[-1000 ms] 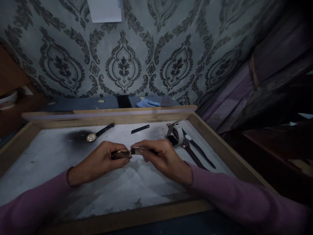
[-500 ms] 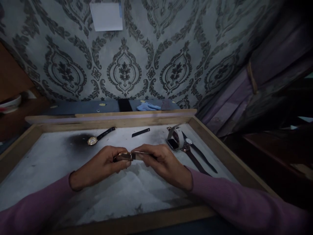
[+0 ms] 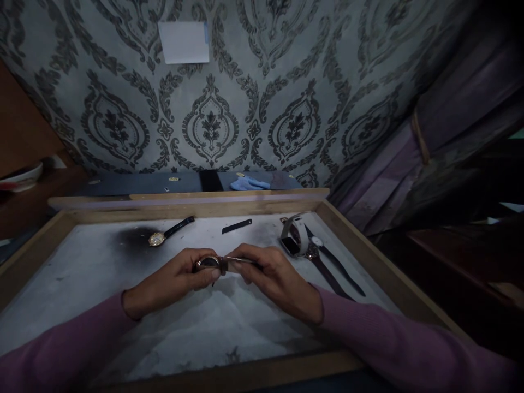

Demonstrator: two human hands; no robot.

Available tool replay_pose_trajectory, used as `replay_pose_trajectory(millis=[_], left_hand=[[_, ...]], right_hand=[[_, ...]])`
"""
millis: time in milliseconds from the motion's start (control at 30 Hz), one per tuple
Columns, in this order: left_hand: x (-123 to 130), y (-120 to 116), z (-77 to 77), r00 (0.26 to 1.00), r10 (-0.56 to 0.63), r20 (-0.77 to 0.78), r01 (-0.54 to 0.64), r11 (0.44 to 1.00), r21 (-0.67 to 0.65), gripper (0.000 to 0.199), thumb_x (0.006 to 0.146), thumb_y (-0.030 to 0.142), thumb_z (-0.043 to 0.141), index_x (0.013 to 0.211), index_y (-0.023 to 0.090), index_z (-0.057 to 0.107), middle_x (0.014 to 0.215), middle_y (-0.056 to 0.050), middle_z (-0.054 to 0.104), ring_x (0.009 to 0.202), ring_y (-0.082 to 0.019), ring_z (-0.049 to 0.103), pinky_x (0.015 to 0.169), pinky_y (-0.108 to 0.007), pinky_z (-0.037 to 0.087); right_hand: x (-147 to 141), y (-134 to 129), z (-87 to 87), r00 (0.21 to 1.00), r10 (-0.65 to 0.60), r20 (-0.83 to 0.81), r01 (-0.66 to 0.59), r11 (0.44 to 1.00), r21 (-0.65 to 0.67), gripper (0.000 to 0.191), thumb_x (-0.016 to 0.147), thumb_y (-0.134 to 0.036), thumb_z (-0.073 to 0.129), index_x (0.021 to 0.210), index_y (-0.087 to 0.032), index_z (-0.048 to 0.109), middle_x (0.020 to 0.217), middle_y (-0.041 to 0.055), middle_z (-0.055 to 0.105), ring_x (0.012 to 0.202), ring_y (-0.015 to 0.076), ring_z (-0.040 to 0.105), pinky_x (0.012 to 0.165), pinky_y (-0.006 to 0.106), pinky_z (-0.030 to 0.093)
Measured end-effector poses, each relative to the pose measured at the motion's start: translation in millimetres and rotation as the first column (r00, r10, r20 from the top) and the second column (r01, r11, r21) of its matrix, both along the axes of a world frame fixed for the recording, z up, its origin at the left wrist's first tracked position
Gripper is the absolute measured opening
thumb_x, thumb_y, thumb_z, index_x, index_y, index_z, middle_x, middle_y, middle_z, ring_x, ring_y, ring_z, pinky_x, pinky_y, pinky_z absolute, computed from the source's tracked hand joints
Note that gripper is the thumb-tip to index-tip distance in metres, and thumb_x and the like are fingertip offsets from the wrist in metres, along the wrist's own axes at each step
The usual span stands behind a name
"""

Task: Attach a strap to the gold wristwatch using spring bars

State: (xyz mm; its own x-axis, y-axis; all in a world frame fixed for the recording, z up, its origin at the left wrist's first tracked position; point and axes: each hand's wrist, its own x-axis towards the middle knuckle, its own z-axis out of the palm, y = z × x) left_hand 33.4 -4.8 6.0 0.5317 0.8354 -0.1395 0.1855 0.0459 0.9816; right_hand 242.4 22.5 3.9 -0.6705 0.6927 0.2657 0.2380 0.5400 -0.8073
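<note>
My left hand (image 3: 170, 283) is closed round a wristwatch (image 3: 208, 262) with a gold-coloured round case, fingers behind it and thumb along its near side. A short piece of brown strap shows at the watch's right side. In the fingers of my right hand (image 3: 282, 284) is a thin, flat metal tool (image 3: 235, 259), pinched so its left end meets the strap by the case. The exact kind of tool is hard to make out. Both hands are over the tray's white surface (image 3: 196, 327). Farther back lies a dark flat blade-like strip (image 3: 237, 226).
A gold watch with a black strap (image 3: 157, 238) lies at the left. Several watches, including a smartwatch with a pale band (image 3: 291, 244), lie together at the right. A wooden rim (image 3: 229, 207) surrounds the tray; beyond it lies a blue cloth (image 3: 249, 184).
The watch has turned in my left hand, so more of its round face shows. My right hand keeps the thin tool at the strap. The whole view has shifted slightly.
</note>
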Motion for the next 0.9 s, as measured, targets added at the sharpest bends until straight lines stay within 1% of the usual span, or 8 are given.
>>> replay_pose_trajectory(millis=[200,400,633,800,900], left_hand=[[3.2,0.2,-4.3,0.998,0.045,0.048,-0.042,0.998,-0.056,0.026,0.083,0.037,0.059,0.071,0.016,0.049,0.060,0.008,0.031,0.055,-0.009,0.023,0.052,-0.023,0.021],[6.2,-1.5,-3.3,0.992,0.104,0.070,-0.097,0.991,-0.096,0.024,0.081,0.037,0.062,0.075,0.016,0.054,0.057,0.008,0.032,0.052,-0.008,0.024,0.049,-0.022,0.020],[7.9,-3.3,-4.4,0.989,0.119,0.090,-0.106,0.984,-0.141,0.028,0.079,0.042,0.064,0.073,0.016,0.054,0.058,0.008,0.031,0.051,-0.007,0.023,0.047,-0.021,0.018],[7.3,-3.6,-7.9,0.989,0.131,0.065,-0.120,0.980,-0.157,0.024,0.077,0.038,0.065,0.075,0.016,0.056,0.058,0.008,0.034,0.050,-0.006,0.024,0.047,-0.020,0.019],[7.0,-4.0,-7.3,0.989,0.134,0.059,-0.123,0.980,-0.155,0.023,0.076,0.036,0.066,0.074,0.016,0.056,0.058,0.008,0.034,0.050,-0.006,0.024,0.046,-0.020,0.020]], right_hand=[[-0.1,-1.3,-0.1,1.000,-0.013,0.016,0.013,1.000,0.001,0.024,0.094,-0.029,0.045,0.094,-0.014,0.063,0.058,-0.0031,0.050,0.052,0.0096,0.048,0.052,0.022,0.035],[-1.1,-1.1,-0.8,0.999,-0.036,0.019,0.036,0.999,0.037,0.018,0.093,-0.028,0.045,0.087,-0.015,0.056,0.060,-0.0030,0.050,0.053,0.0100,0.047,0.052,0.023,0.034],[-1.7,-1.5,-4.8,0.999,0.005,0.037,-0.006,0.999,0.033,0.017,0.093,-0.027,0.045,0.083,-0.017,0.054,0.061,-0.0034,0.049,0.054,0.0098,0.046,0.053,0.023,0.034],[-1.6,-2.8,-6.3,0.998,0.022,0.054,-0.024,0.999,0.035,0.014,0.093,-0.024,0.045,0.085,-0.017,0.054,0.060,-0.0039,0.048,0.053,0.0096,0.045,0.053,0.023,0.034],[-1.9,-3.4,-6.7,0.998,0.028,0.052,-0.030,0.999,0.027,0.014,0.092,-0.023,0.044,0.085,-0.017,0.054,0.061,-0.0037,0.048,0.053,0.0095,0.045,0.053,0.023,0.034]])
